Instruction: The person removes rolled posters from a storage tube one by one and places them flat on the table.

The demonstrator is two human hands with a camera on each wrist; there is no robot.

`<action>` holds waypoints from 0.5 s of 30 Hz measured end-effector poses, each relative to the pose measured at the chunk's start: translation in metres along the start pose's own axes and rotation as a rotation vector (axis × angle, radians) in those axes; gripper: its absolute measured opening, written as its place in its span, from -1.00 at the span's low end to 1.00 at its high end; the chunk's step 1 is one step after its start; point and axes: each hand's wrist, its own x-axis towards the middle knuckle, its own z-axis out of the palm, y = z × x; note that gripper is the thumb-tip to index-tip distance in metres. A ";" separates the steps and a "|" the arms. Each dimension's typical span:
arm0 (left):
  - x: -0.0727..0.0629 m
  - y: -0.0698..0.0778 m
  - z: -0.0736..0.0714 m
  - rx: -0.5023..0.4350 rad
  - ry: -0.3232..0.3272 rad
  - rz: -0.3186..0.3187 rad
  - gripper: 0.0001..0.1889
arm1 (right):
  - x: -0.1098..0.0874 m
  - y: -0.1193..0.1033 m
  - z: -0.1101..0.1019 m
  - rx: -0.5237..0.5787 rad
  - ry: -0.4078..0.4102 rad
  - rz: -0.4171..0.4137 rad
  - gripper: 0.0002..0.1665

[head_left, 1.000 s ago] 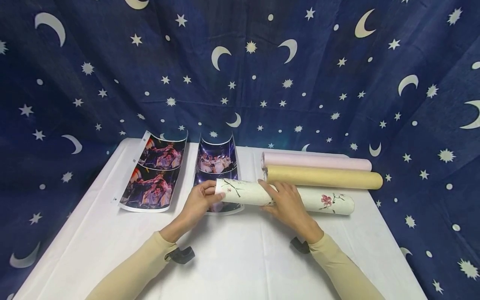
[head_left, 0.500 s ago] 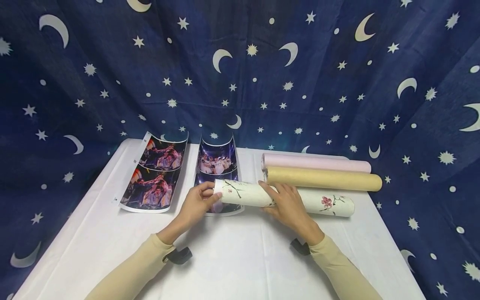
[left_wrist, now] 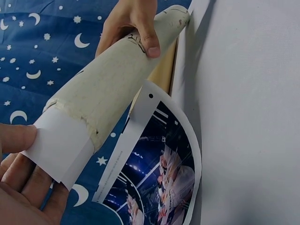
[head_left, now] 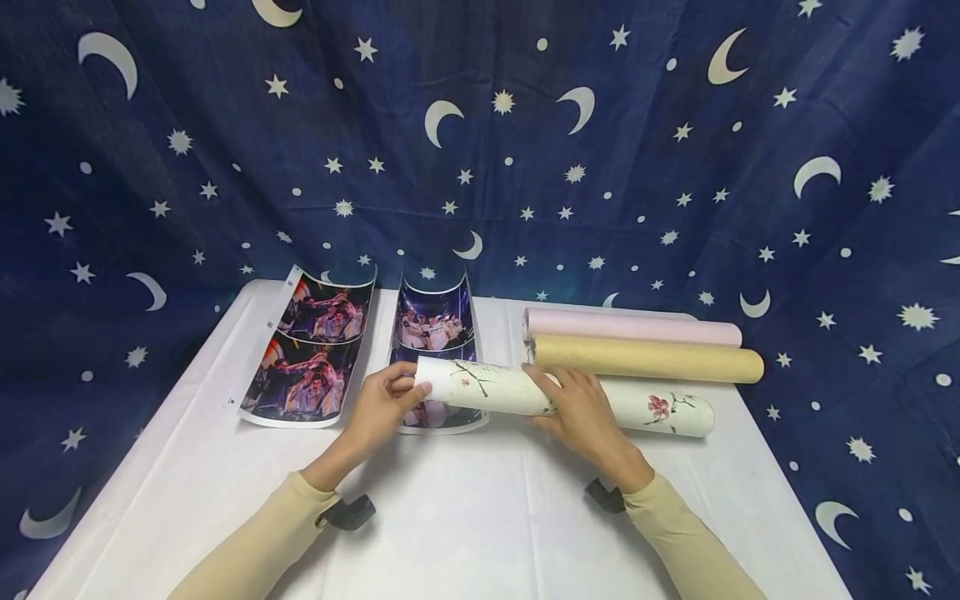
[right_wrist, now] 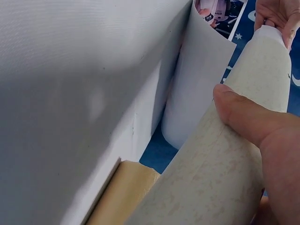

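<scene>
A cream tube with flower print lies across the white table, its left end raised. My right hand grips the tube's middle, thumb on top. A rolled white sheet sticks out of the tube's left end, and my left hand pinches it there. In the left wrist view the white sheet juts from the tube between my left thumb and fingers. The right wrist view looks along the tube.
Two curled photo posters lie at the back left and middle. A pink tube and a tan tube lie behind the flower tube. A dark blue cloth with stars and moons hangs all around.
The white rolled sheet has come further out of the tube's left end, and my left hand has moved a little left with it. My right hand keeps its hold.
</scene>
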 end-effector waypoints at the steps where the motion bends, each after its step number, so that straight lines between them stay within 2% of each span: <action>1: 0.000 0.000 -0.001 -0.003 0.000 0.004 -0.74 | -0.001 0.000 0.000 0.001 0.004 0.001 0.02; 6: 0.000 -0.003 -0.006 -0.022 -0.003 0.006 -0.73 | -0.003 0.000 -0.001 -0.006 0.012 0.002 0.01; 15: -0.001 -0.004 -0.014 0.022 0.007 0.006 -0.69 | -0.008 0.002 -0.003 -0.015 0.025 0.009 0.00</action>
